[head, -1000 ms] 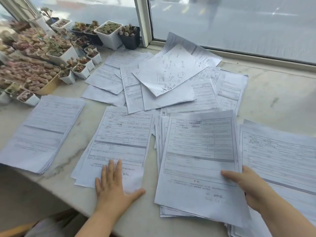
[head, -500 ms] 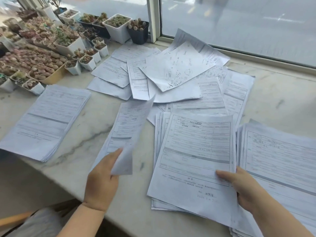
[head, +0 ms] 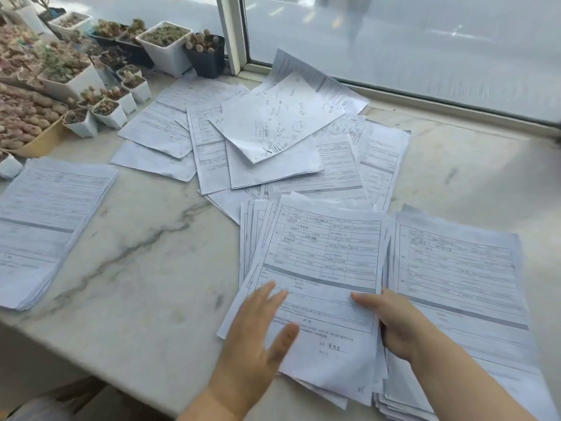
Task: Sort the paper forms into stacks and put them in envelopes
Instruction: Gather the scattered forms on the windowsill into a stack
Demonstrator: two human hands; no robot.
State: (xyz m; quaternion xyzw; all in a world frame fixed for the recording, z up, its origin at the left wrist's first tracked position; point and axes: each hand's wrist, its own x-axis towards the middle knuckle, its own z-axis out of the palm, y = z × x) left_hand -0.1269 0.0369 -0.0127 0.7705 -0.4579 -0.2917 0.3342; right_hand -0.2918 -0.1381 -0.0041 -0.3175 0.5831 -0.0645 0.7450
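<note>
Both forearms reach in from the near edge over the marble counter [head: 145, 268]. The left hand [head: 258, 335] lies flat, palm down, its grip spread with straight fingers resting on the near left part of the top form [head: 321, 268]; it is slightly blurred. The right hand [head: 394, 323] comes in from the near right and takes that form's right edge, thumb on top, the other fingers tucked under the sheet in a pinching grip. The form tops a fanned middle stack [head: 252, 235]. Just right of it, touching, lies a second stack [head: 455, 268]. Well apart at the left edge sits a third neat stack [head: 45, 226]. Farther back, loose sheets [head: 273, 123] overlap in a heap. Beyond them at the far left stand small potted succulents [head: 164, 44] below the window [head: 394, 41].
</note>
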